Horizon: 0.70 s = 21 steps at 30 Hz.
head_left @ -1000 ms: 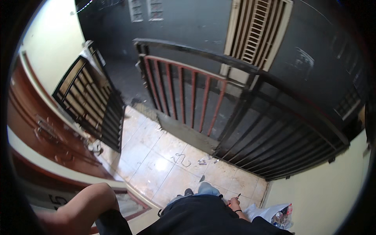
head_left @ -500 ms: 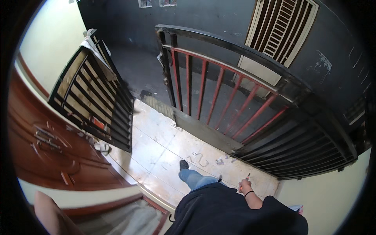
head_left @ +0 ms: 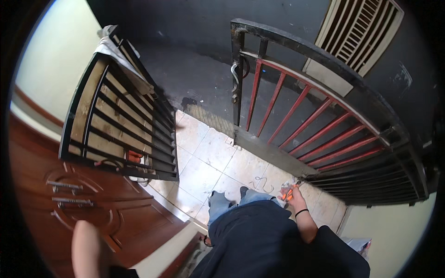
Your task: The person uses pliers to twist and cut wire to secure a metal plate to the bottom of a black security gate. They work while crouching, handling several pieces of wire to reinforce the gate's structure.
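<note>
My right hand [head_left: 296,200] is closed around an orange-handled tool [head_left: 289,192], held low over the tiles near the foot of the right gate panel. A dark tip points away from me, but its exact kind is too small to tell. At the lower left my bent left arm [head_left: 85,248] shows; its hand is out of view. Ahead on the right stands the black gate panel with red bars [head_left: 296,97]. An S-shaped metal hook or handle [head_left: 234,74] is on its free edge. Curled thin wire or cord [head_left: 264,183] lies on the tiles by my right hand.
A second black gate panel [head_left: 125,116] stands swung inward at the left, a pale cloth [head_left: 118,55] over its top. Beside it is a brown wooden door [head_left: 111,215]. Tiled floor [head_left: 204,157] runs between the panels to a dark lane [head_left: 194,78]. A pale wall [head_left: 389,227] stands right.
My view has shifted, so both gate panels sit farther right in it. My right hand is now nearer the right panel's base, still holding the tool. Both legs now show.
</note>
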### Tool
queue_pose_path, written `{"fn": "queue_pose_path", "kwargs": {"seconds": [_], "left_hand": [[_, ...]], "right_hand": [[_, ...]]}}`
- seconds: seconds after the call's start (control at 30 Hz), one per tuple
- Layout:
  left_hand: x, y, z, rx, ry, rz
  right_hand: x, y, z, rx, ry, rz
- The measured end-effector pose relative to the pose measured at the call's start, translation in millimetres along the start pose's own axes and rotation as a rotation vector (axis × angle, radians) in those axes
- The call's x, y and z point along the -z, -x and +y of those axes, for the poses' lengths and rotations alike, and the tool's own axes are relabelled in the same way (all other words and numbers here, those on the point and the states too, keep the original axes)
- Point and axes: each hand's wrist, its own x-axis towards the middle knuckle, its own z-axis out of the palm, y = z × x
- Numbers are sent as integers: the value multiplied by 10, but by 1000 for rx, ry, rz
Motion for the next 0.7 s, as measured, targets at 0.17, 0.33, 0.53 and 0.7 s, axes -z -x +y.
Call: {"fn": "queue_pose_path", "kwargs": {"seconds": [0.17,0.33,0.53,0.7], "left_hand": [[130,863,-855,188,43,135],[-441,2691,-1649,1194,298,132],[-1020,3537,-1784,1504,714,-374],[-1667,3827,-1609,1456,918,-778]], "right_hand": [[-745,30,467,168,-18,30],[-1052,723,1318,258,-225,197],[-1136,1617,2646,256,-593,440],[-899,2178,2804,455,-807,564]]}}
